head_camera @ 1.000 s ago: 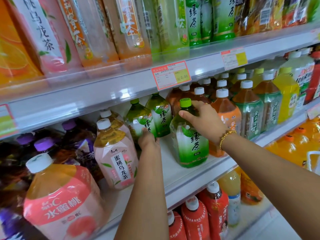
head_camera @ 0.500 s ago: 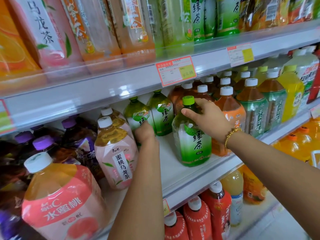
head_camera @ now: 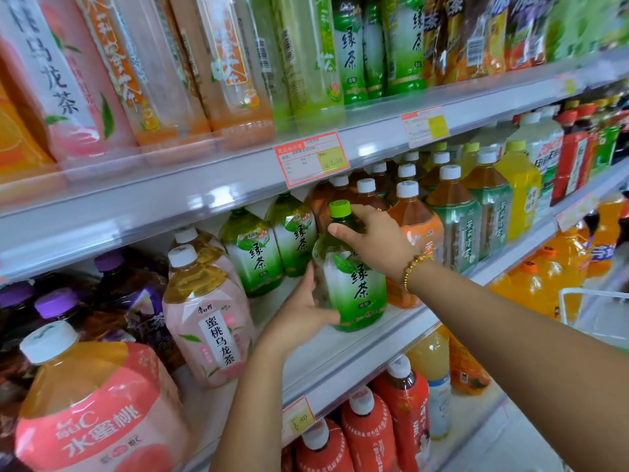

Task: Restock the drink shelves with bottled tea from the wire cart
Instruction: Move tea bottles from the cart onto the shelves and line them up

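Observation:
A large green tea bottle (head_camera: 357, 284) with a green cap stands near the front of the middle shelf (head_camera: 367, 349). My right hand (head_camera: 374, 240) grips its neck and shoulder just below the cap. My left hand (head_camera: 303, 315) wraps around its lower left side. Two more green tea bottles (head_camera: 252, 257) stand behind it, further back on the shelf. The corner of the white wire cart (head_camera: 599, 311) shows at the right edge.
Pink peach oolong bottles (head_camera: 207, 318) stand left of the gap, orange and green-labelled tea bottles (head_camera: 456, 219) right of it. Tall bottles fill the shelf above, red bottles (head_camera: 371, 434) the shelf below. Price tags (head_camera: 311, 158) hang on the shelf edges.
My left hand has come off the rear green tea bottles and moved right onto the front bottle's side. My right hand stays on that bottle's neck.

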Available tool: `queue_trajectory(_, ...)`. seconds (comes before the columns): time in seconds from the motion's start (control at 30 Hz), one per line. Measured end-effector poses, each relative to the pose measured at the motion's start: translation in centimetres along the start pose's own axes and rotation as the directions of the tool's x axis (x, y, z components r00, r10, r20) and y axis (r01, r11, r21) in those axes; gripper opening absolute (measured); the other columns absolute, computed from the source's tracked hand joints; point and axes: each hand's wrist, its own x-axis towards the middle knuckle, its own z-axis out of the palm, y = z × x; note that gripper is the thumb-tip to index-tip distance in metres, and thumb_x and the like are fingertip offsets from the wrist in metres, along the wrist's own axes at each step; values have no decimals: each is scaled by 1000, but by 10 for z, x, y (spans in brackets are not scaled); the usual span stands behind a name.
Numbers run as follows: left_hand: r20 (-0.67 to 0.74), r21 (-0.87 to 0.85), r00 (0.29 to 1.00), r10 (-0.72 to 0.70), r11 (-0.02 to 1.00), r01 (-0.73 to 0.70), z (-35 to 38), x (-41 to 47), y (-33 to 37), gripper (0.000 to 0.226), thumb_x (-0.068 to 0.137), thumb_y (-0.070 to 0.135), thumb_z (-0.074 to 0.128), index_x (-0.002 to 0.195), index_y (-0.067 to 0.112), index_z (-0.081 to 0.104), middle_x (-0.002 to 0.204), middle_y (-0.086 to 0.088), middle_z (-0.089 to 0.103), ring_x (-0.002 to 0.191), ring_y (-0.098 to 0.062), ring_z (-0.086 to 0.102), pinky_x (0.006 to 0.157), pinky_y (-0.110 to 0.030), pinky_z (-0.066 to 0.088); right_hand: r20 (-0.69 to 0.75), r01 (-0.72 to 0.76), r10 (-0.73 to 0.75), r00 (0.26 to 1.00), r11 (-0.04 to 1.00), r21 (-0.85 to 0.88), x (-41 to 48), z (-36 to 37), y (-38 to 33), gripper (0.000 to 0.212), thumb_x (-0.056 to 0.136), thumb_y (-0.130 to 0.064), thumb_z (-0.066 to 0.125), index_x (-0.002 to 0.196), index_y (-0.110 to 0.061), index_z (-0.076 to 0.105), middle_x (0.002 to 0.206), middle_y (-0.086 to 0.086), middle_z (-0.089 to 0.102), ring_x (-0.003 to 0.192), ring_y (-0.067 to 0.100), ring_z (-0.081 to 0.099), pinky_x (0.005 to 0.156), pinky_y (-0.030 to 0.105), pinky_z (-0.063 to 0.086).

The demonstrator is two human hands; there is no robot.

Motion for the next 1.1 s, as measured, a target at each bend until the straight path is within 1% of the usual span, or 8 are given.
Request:
queue_trajectory(0.13,-334,182,940,69,983,-7,24,13,-6,79,52,33,89,120,16,52,110,3,67,100,-14,63,88,-31,52,70,-1,9,997,994,-112,-3,-9,-9,42,91,-42,54,119,-11,56,116,11,60,111,28,53,91,37,45)
queue_trajectory(0.27,-355,201,935,12,977,64,11,21,-5,87,30,53,83,107,17,64,99,5,72,90,-12,68,81,-30,56,117,80,-50,992,959,-272,-20,-30,-3,46,91,-33,57,132,-14,49,119,8,57,108,23,55,85,25,41)
queue_trajectory(0.37,-346,169,938,7,984,55,5,25,-9,86,32,45,87,108,16,61,100,2,72,90,-14,68,84,-38,56,253,117,-22,967,923,-367,-49,-38,27,36,89,-27,59,122,-15,53,99,2,58,93,20,57,71,21,35)
queue_trajectory(0.5,-369,126,929,27,992,21,6,26,-16,79,35,41,87,106,18,58,101,3,71,91,-14,67,85,-39,56,502,209,132,855,799,-565,-88,-34,69,36,90,-35,56,121,-16,56,120,5,57,103,23,56,87,31,46)
queue_trajectory(0.63,-428,131,903,44,991,13,5,25,-24,76,36,46,85,101,22,55,99,4,70,89,-14,67,83,-39,56,456,209,77,887,813,-544,-91,-30,71,37,92,-34,55,127,-22,55,129,2,54,115,20,51,94,29,42)
queue_trajectory(0.8,-625,257,774,100,963,83,0,32,-26,74,58,40,87,114,9,51,110,-6,64,94,-26,63,79,-37,54,393,198,28,919,830,-522,-102,-23,81,44,91,-46,51,129,-25,54,130,-1,51,112,19,53,92,27,43)
queue_trajectory(0.93,-643,253,761,82,961,110,-7,58,-25,82,61,37,86,127,5,47,122,-14,60,106,-31,60,86,-40,53,393,206,17,919,831,-516,-103,-23,88,47,91,-49,48,132,-26,52,132,-3,49,113,17,53,96,31,45)
queue_trajectory(1.1,-663,306,743,92,939,156,-4,73,-24,68,69,31,82,117,-4,48,118,-22,58,105,-38,59,82,-39,49,401,237,-10,916,820,-521,-107,-21,87,49,93,-48,44,134,-21,51,125,2,51,110,20,54,94,32,45)
